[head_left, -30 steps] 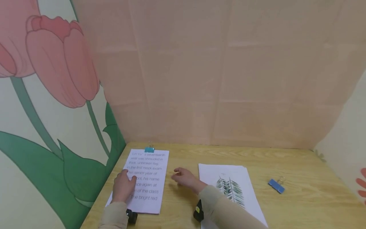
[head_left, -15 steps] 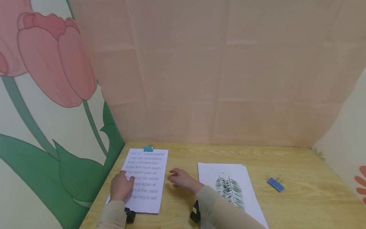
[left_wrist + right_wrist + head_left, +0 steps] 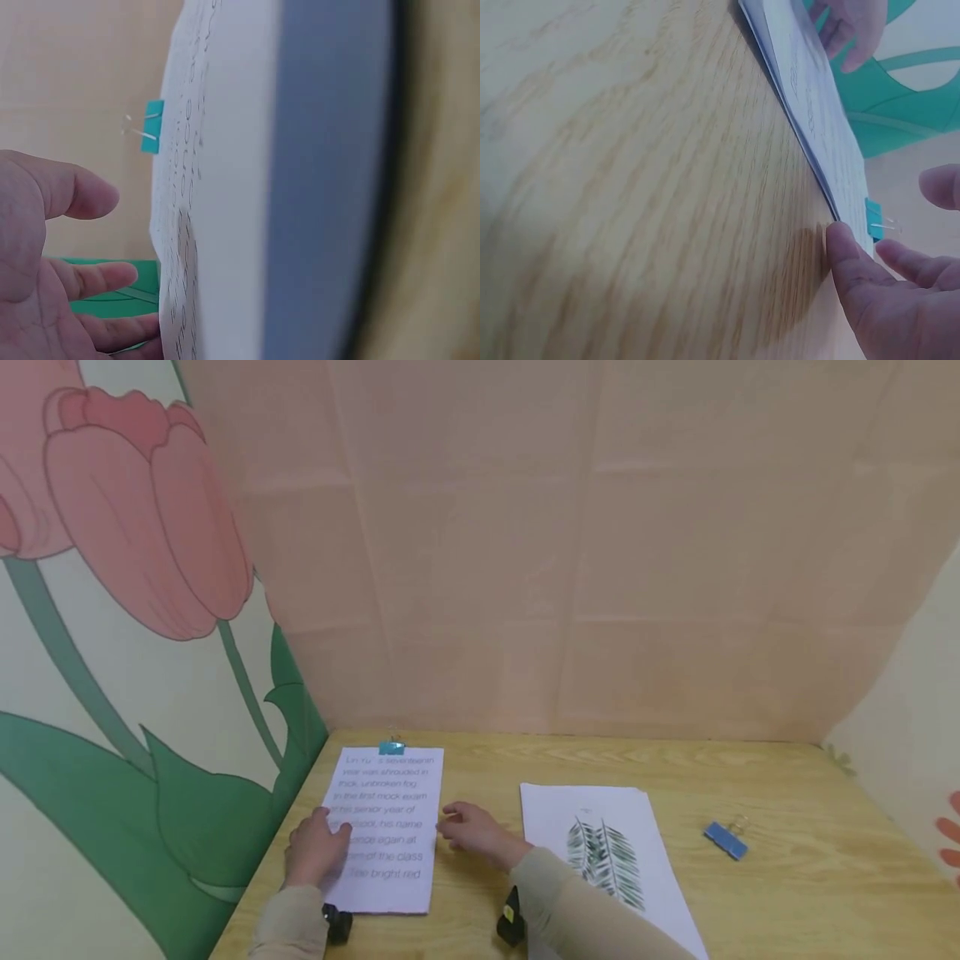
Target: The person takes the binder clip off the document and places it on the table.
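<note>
A stack of white printed sheets lies on the table's left side, with a teal binder clip on its far edge. My left hand is at the stack's left edge, thumb over the page and fingers loosely spread; in the left wrist view its fingertips reach the paper's edge. At the opposite long edge is my right hand. In the right wrist view its fingertip is right at the sheets' side, the other fingers relaxed. Neither hand grips anything.
To the right lies another stack of white paper with a green leaf print, partly under the right forearm. Beyond it sits a blue binder clip on the wooden table. A pink cloth hangs behind; a tulip-painted wall stands at left.
The right hand has moved left to the printed stack's edge. The stack's near end has swung slightly right, while the left hand stays at its left side.
</note>
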Available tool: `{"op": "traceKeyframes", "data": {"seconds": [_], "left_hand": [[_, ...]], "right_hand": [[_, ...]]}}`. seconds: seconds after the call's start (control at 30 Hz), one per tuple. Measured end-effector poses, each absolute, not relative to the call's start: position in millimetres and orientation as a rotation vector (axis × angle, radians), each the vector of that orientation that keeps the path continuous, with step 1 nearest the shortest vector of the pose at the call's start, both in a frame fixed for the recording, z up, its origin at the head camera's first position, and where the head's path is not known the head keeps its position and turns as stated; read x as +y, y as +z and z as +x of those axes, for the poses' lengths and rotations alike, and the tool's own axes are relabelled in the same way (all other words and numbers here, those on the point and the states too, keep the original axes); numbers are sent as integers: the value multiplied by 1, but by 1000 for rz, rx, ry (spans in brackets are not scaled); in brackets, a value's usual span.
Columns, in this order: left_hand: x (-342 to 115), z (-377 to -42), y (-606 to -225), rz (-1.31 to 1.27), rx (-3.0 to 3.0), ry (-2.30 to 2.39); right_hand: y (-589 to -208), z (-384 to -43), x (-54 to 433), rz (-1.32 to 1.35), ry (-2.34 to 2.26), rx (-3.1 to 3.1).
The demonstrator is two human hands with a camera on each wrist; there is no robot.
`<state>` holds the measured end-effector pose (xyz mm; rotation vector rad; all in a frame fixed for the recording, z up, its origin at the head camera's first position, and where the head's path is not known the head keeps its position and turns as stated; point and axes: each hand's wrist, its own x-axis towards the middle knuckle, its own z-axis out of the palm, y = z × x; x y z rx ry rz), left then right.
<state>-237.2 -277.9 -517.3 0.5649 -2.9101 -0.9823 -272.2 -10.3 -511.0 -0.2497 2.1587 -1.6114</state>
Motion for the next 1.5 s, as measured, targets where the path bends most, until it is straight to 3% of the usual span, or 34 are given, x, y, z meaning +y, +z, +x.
{"op": "traceKeyframes", "data": {"seconds": [1.5], "left_hand": [[-257, -220, -505, 416, -2990, -1046]], "right_hand": [[-514, -263, 19, -42, -1677, 2078]]}}
